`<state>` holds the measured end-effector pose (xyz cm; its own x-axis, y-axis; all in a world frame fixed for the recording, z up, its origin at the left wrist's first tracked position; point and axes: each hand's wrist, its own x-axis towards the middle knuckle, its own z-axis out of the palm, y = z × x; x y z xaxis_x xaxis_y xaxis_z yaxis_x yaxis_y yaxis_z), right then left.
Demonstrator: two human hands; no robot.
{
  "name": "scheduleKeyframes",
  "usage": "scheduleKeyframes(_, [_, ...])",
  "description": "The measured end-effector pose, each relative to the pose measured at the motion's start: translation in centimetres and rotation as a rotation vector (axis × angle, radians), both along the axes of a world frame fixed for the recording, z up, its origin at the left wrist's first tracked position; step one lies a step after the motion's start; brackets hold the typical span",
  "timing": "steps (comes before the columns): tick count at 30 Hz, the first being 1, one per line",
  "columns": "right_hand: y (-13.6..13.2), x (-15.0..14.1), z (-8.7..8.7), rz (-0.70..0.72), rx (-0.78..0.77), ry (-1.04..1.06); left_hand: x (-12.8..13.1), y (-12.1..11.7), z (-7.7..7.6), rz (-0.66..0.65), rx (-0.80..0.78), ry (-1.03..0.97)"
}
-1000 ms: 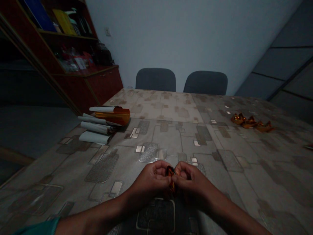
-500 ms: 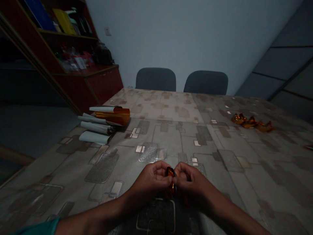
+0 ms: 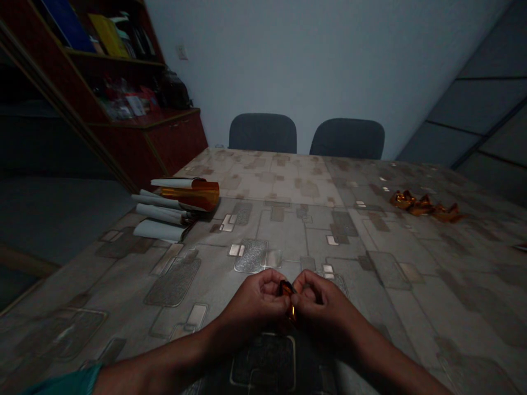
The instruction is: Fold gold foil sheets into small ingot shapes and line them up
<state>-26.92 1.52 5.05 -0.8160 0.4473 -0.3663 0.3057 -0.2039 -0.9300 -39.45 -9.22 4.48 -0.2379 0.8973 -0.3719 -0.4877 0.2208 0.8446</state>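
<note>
Between my two hands is a small piece of folded gold foil paper (image 3: 292,312), shiny and orange-gold. My left hand (image 3: 263,296) pinches it from the left, and my right hand (image 3: 315,299) pinches it from the right. Fingers cover much of the paper, so its full shape is hidden. Far to the right on the table, several folded gold paper ingots (image 3: 422,205) sit in a row. At the left lies a loose stack of curled gold foil sheets (image 3: 193,196), their pale backs (image 3: 158,230) showing.
A patterned cloth covers the table (image 3: 288,236). Two grey chairs (image 3: 263,133) stand at its far side, against the wall. A red-brown cabinet (image 3: 173,137) with loaded shelves rises at the back left. A thin dark object (image 3: 521,248) lies at the right edge.
Both hands stay in nearly the same place, still pinching the foil paper. The paper has shifted and turned slightly between the fingers. Nothing else on the table has moved.
</note>
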Motion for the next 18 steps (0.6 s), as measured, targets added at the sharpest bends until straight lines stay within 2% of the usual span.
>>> scheduleKeyframes(6, [0.0, 0.1, 0.1, 0.017, 0.006, 0.005, 0.0, -0.2, 0.1, -0.010, 0.053, -0.013])
scheduleKeyframes(14, [0.2, 0.6, 0.7, 0.046, -0.057, 0.095, -0.3, -0.3, -1.1, 0.008, 0.100, -0.042])
scheduleKeyframes(18, [0.3, 0.7, 0.7, 0.024, 0.070, 0.126, -0.5, -0.5, -0.6, 0.032, 0.074, -0.070])
